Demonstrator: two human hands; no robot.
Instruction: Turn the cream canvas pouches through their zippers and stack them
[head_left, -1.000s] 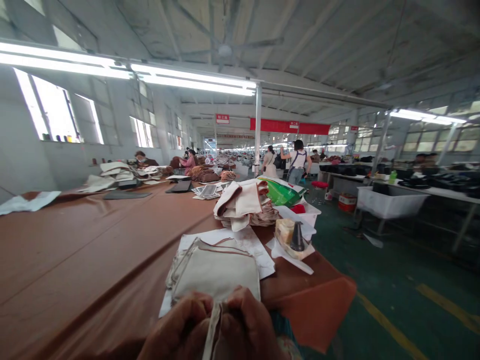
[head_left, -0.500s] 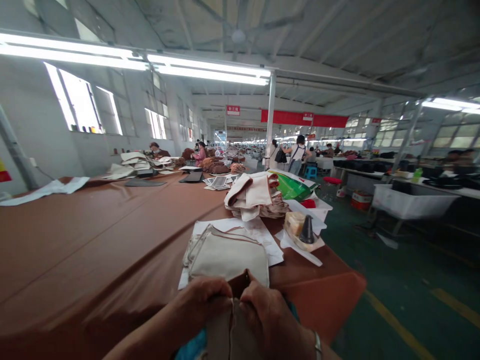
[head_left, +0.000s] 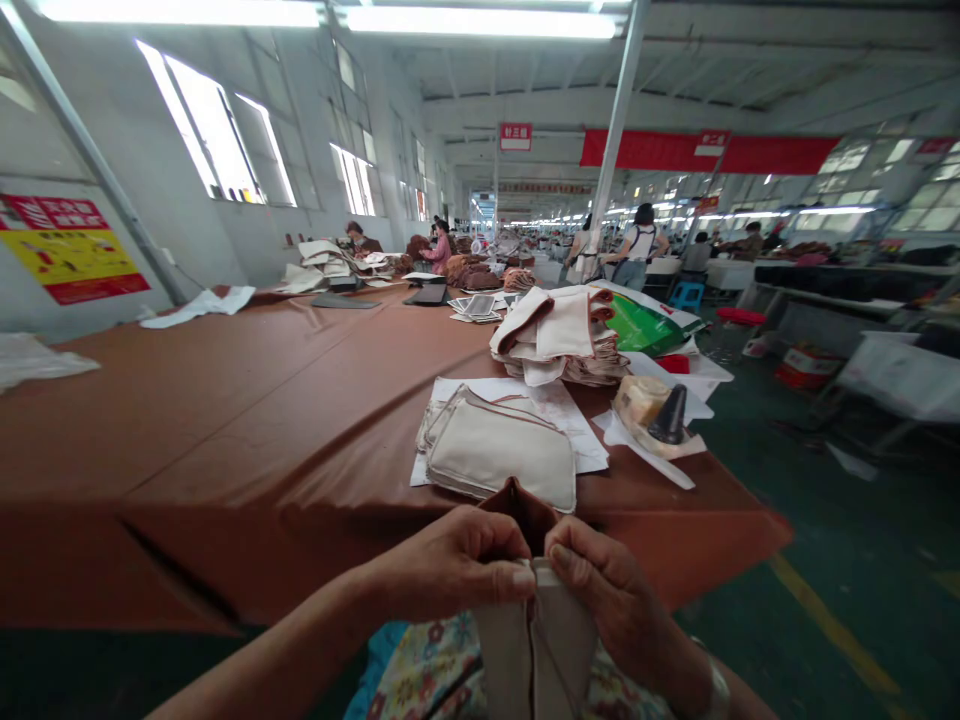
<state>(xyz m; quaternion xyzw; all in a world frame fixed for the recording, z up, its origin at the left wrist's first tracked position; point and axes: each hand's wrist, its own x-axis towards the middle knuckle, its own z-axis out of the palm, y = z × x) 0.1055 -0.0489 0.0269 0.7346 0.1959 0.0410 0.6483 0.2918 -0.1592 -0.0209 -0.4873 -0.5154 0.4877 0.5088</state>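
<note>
Between my two hands is a beige leather piece [head_left: 502, 650] with a brown inner side and a seam down its middle. My left hand [head_left: 469, 560] pinches its top edge left of the seam, thumb in front. On the other side of the seam, my right hand [head_left: 600, 570] grips the same edge with thumb and fingers. The piece hangs over my flowered apron [head_left: 427, 660], its lower end out of view. Just beyond my hands lies a stack of flat beige leather pieces [head_left: 499, 450] on white paper [head_left: 592, 455].
A brown-covered table [head_left: 247, 400] spreads ahead and left. Folded leather pieces [head_left: 562, 325] are piled beyond the stack. Right of them stand a black cone [head_left: 670, 415] and a yellowish block [head_left: 640, 398] near the table edge. Several people work farther back.
The view has tilted down and turned left, showing more of the leather piece and the apron. Both hands keep their hold beside the seam, with the fingers slightly more apart.
</note>
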